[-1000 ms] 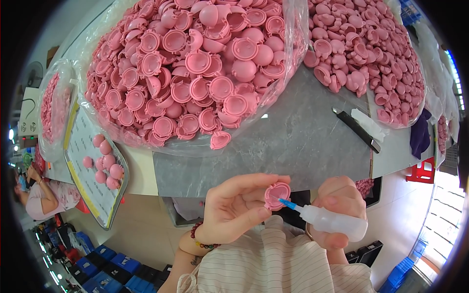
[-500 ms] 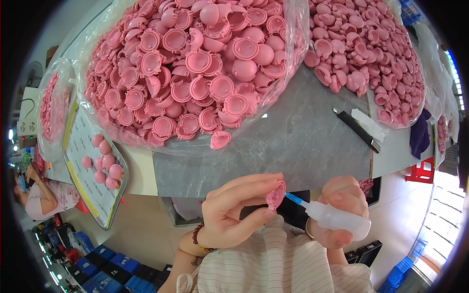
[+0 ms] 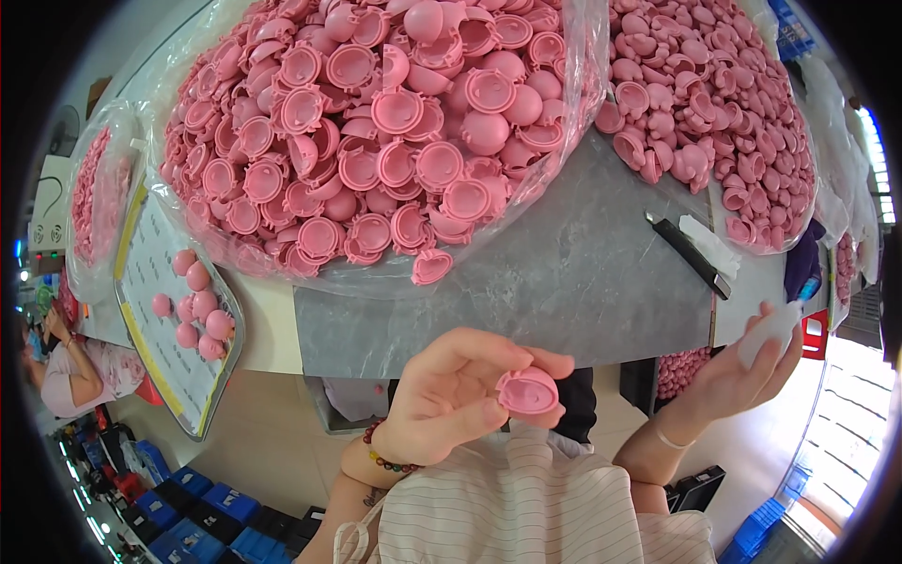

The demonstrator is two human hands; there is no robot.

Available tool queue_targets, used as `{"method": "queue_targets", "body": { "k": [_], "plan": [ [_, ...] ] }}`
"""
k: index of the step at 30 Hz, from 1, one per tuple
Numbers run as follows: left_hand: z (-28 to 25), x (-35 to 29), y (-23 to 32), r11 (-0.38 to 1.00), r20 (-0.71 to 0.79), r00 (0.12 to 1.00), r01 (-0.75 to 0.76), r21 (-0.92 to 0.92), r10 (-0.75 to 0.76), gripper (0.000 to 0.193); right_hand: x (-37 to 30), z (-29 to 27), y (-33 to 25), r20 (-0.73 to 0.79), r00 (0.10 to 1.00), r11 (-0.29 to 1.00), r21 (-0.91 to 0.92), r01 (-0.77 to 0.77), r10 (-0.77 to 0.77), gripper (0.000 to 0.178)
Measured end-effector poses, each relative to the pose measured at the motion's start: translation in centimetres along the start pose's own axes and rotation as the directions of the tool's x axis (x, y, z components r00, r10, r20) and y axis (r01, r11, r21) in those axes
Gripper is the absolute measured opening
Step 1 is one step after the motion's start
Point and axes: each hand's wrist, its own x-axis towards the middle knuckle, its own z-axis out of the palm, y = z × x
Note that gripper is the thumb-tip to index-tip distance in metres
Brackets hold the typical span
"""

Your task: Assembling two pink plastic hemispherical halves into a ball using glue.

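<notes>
My left hand (image 3: 446, 395) pinches a small pink plastic half-shell (image 3: 528, 391) by its edge, its hollow side facing up toward me, just off the table's near edge. Away to the right, my right hand (image 3: 738, 376) is wrapped round a white squeeze bottle (image 3: 772, 335) with a blue tip pointing up and away. A heap of similar pink half-shells (image 3: 395, 111) fills a clear plastic bag across the far side of the table. One loose pink half-shell (image 3: 432, 267) lies at the heap's near edge.
On the right is another bag of smaller pink pieces (image 3: 719, 113). A black-handled cutter (image 3: 691, 256) lies beside a white paper piece (image 3: 711, 242) on the grey tabletop (image 3: 451, 320). At left, a tray (image 3: 155, 282) holds several pink balls (image 3: 202, 305); a person (image 3: 80, 362) sits beyond.
My right hand has carried the squeeze bottle away to the right, its tip leaving the half-shell. In my left hand the half-shell has tilted to show its hollow side more.
</notes>
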Motion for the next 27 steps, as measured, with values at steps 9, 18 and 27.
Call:
{"method": "queue_targets", "body": {
  "k": [9, 18, 27],
  "plan": [
    [-0.3, 0.2, 0.1, 0.911, 0.061, 0.981, 0.193, -0.364, -0.184, 0.029, 7.6, -5.6, 5.0, 0.129, 0.973, 0.919, -0.371, -0.133, 0.193, 0.042],
    [0.7, 0.3, 0.4, 0.998, -0.109, 0.992, 0.059, -0.025, -0.062, 0.04, 6.3, -2.1, 1.7, 0.119, 0.914, 0.747, -0.54, 0.388, -0.389, 0.045],
    [1.3, -0.2, 0.4, 0.997, -0.076, 0.995, 0.063, 0.042, -0.059, 0.04, 8.8, 8.7, -0.1, 0.919, 0.337, 0.634, -0.138, 0.761, -0.204, 0.033]
  ]
}}
